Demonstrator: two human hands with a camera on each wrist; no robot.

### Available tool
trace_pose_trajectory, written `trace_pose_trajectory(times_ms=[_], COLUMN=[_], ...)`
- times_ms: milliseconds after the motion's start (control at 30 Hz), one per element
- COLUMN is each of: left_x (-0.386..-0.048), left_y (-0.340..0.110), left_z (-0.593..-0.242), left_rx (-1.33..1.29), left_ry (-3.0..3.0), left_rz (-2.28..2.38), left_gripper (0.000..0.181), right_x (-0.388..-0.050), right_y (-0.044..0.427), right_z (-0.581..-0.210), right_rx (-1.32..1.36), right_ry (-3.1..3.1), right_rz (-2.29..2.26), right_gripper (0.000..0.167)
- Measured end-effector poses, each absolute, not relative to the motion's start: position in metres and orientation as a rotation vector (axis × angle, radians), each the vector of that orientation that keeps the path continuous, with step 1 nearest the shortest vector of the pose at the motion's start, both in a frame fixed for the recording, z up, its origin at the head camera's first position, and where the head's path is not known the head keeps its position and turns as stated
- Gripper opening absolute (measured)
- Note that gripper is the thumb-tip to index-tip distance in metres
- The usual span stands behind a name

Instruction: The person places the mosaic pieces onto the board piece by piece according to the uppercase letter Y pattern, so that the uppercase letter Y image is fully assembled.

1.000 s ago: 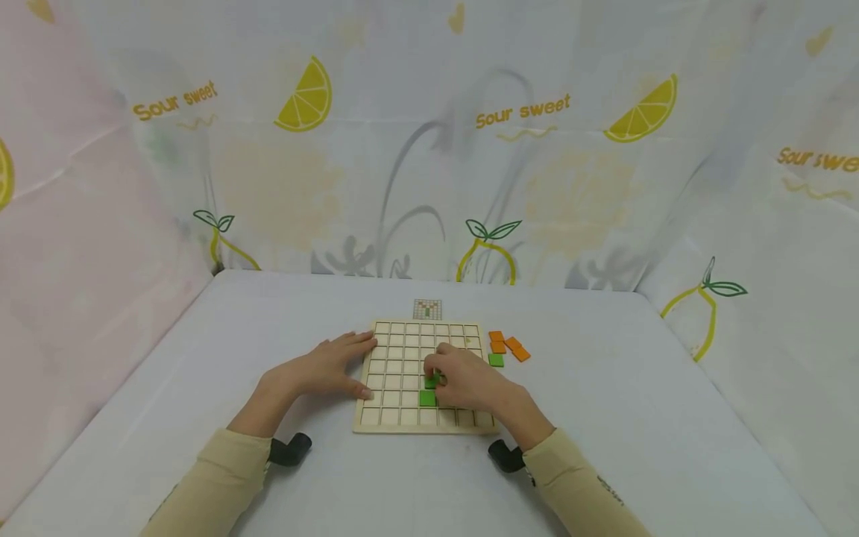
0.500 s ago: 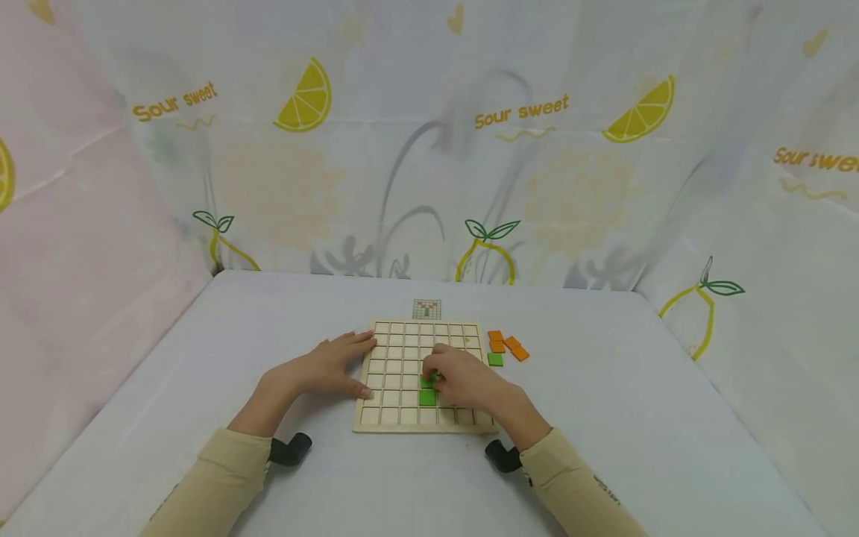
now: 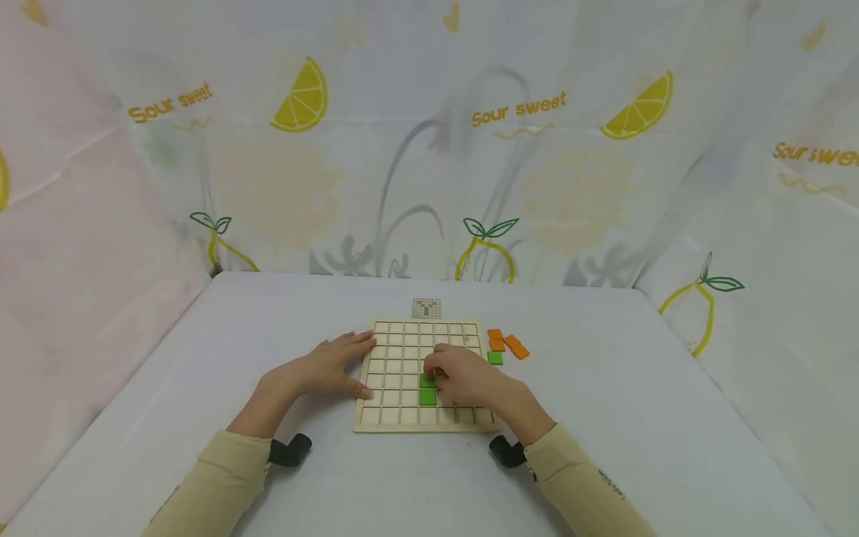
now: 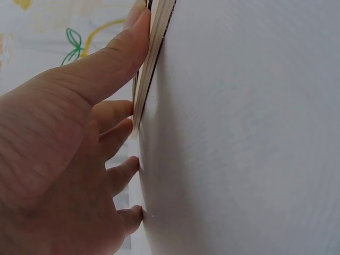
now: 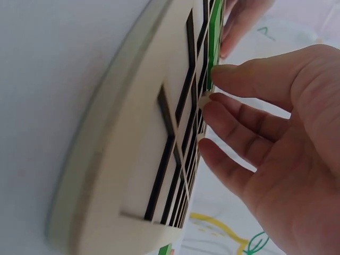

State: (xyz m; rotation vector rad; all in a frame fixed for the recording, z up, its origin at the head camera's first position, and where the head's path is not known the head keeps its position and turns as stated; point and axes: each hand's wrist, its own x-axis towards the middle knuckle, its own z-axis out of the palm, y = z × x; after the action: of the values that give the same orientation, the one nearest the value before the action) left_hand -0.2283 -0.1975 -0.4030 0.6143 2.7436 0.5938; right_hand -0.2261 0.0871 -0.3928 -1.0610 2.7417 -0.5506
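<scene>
"Lemon-printed cloth (image 3: 268, 186) hangs behind a white table (image 3: 671, 418). What's on it?"

"A pale wooden grid board (image 3: 394, 382), lying flat. Two green tiles (image 3: 427, 397) show in its middle column, in the second and third rows from the near edge."

"And the right hand (image 3: 466, 374)?"

"Bent over the farther of those two. Its thumb touches green and other fingertips meet the grid; whether they pinch the tile, I can't tell."

"The left hand (image 3: 330, 365)?"

"Spread along the board's left edge, thumb and fingers well apart."

"Anything nearby?"

"Just right of the board, a third green tile (image 3: 494, 358) lies near four orange tiles (image 3: 496, 346). A small patterned card (image 3: 426, 308) lies just beyond the far edge. Beige sleeves (image 3: 215, 481) cover both forearms."
</scene>
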Motion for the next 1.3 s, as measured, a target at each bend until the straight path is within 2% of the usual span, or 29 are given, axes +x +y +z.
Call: trace_pose_trajectory(times_ms=[500, 1000, 1300], left_x=[-0.228, -0.224, -0.221], left_y=[-0.198, -0.194, -0.193], left_z=[-0.402, -0.396, -0.4], left_rx=[0.586, 0.513, 0.51], left_ry=[2.696, 2.691, 2.675], left_rz=[0.656, 0.665, 0.723], left_gripper=[0.105, 0.103, 0.1], right_x=[-0.231, -0.239, -0.247], right_y=[0.105, 0.131, 0.142], right_z=[-0.389, -0.385, -0.392], right_rx=[-1.083, -0.923, -0.985], right_ry=[2.721, 2.8, 2.879], right_rz=[-0.598, -0.702, -0.641], right_gripper=[0.019, 0.025, 0.021])
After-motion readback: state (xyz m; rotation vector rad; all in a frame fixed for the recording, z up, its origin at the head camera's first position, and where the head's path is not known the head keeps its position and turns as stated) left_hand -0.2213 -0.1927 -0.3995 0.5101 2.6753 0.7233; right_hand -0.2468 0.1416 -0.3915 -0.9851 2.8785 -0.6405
